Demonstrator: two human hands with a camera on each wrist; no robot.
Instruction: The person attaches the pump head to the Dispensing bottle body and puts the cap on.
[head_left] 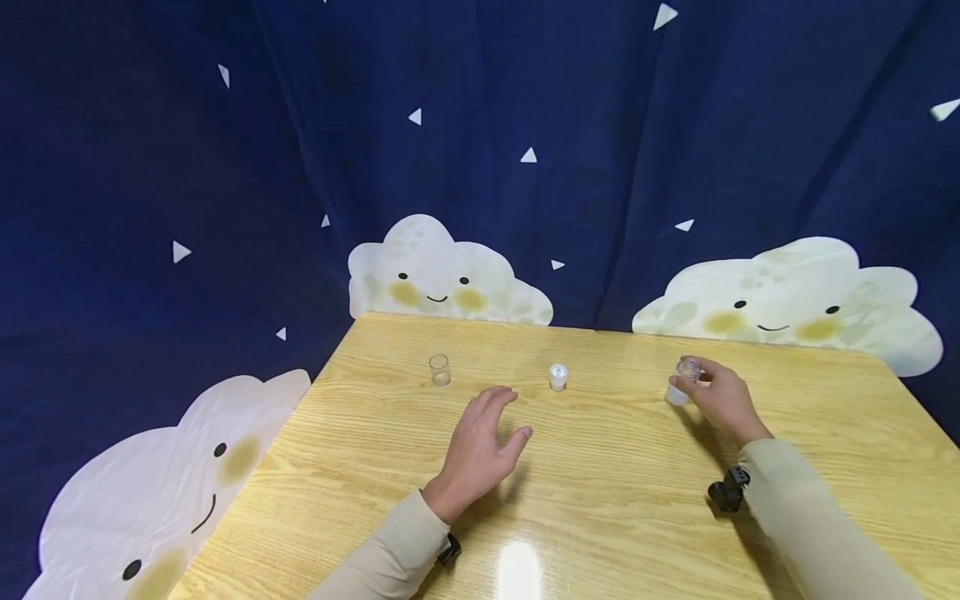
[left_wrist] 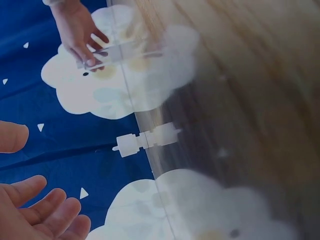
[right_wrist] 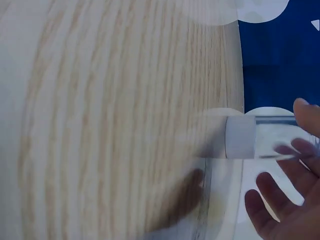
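My right hand [head_left: 720, 400] holds the upper part of a clear cylindrical container [head_left: 677, 393] between thumb and fingers, at the right of the table. Its lower end is white and meets the wood in the right wrist view, where the glassy wall [right_wrist: 275, 130] stands between the thumb and the fingertips. My left hand [head_left: 476, 450] hovers over the middle-left of the table with relaxed, spread fingers and nothing in it. Ahead and to its right stands a small white stepped piece [head_left: 558, 377]. Beyond it on the left is a clear open glass cup [head_left: 440, 370].
The wooden table [head_left: 600, 500] has a shiny, reflective surface. Behind it and along its left side hangs a dark blue curtain [head_left: 480, 100] with white triangles and smiling clouds. A small black camera [head_left: 727, 490] is strapped at the right wrist.
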